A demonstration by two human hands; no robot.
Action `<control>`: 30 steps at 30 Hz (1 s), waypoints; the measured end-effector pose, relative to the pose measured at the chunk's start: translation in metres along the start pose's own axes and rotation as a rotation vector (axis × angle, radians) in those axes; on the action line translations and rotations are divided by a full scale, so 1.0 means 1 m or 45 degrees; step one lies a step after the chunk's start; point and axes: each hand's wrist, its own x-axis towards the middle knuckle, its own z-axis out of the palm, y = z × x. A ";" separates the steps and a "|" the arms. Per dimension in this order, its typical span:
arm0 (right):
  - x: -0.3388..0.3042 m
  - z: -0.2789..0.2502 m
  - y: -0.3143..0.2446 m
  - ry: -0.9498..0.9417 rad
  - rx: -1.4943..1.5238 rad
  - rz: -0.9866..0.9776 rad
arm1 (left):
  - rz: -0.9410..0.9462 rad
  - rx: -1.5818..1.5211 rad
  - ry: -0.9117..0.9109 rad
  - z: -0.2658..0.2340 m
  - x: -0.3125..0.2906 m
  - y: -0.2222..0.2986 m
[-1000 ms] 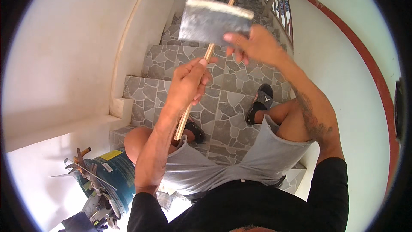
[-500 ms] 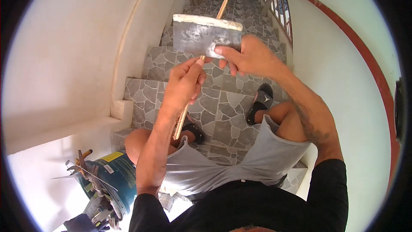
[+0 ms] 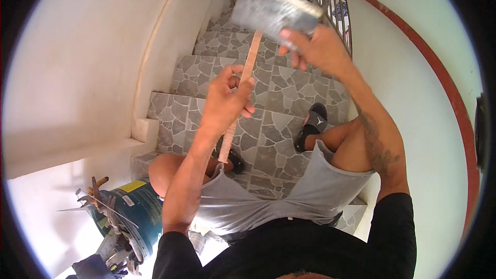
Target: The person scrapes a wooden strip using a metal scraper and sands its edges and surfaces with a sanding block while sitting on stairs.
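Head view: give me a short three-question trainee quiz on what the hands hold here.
1. True or false: the left hand grips the wooden handle of the tool.
2. What does the right hand touch? A) the flat metal blade B) the blue bucket C) the stair railing
3. What kind of surface covers the stair steps below?

Key: 1 true; 2 A; 3 grey stone-pattern tiles.
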 end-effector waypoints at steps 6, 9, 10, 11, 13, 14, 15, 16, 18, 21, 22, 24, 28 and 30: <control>-0.022 0.036 -0.015 -0.485 -0.036 0.048 | 0.158 0.106 -0.028 0.000 0.006 -0.014; -0.020 0.041 -0.004 -0.410 -0.118 -0.021 | 0.230 0.194 -0.031 -0.001 0.008 -0.017; -0.020 0.040 -0.003 -0.424 -0.174 -0.058 | 0.189 0.210 -0.052 -0.001 0.008 -0.017; -0.020 0.040 -0.002 -0.439 -0.229 -0.095 | 0.188 0.211 -0.054 -0.002 0.009 -0.019; -0.021 0.043 -0.001 -0.452 -0.286 -0.109 | 0.166 0.221 -0.068 -0.005 0.010 -0.023; -0.022 0.045 -0.001 -0.465 -0.342 -0.124 | 0.166 0.221 -0.066 -0.007 0.009 -0.024; -0.023 0.046 0.000 -0.466 -0.342 -0.123 | 0.149 0.225 -0.061 -0.007 0.009 -0.022; -0.024 0.048 0.001 -0.405 -0.291 -0.175 | 0.132 0.229 -0.056 -0.007 0.008 -0.021; -0.024 0.048 0.001 -0.343 -0.239 -0.227 | 0.171 0.244 -0.053 -0.007 0.006 -0.020; -0.013 0.041 0.004 -0.293 -0.280 -0.056 | 0.250 0.295 -0.017 -0.007 0.004 -0.020; -0.002 0.034 0.010 -0.239 -0.250 -0.032 | 0.293 0.329 0.020 -0.008 0.004 -0.020; 0.020 0.014 0.019 -0.042 -0.312 0.059 | 0.238 0.317 -0.003 -0.011 0.001 -0.019; 0.044 -0.034 0.025 0.230 -0.492 0.167 | 0.213 0.351 -0.085 -0.006 0.001 -0.025; 0.035 -0.032 0.022 0.191 -0.393 0.112 | 0.211 0.335 -0.065 -0.008 0.003 -0.029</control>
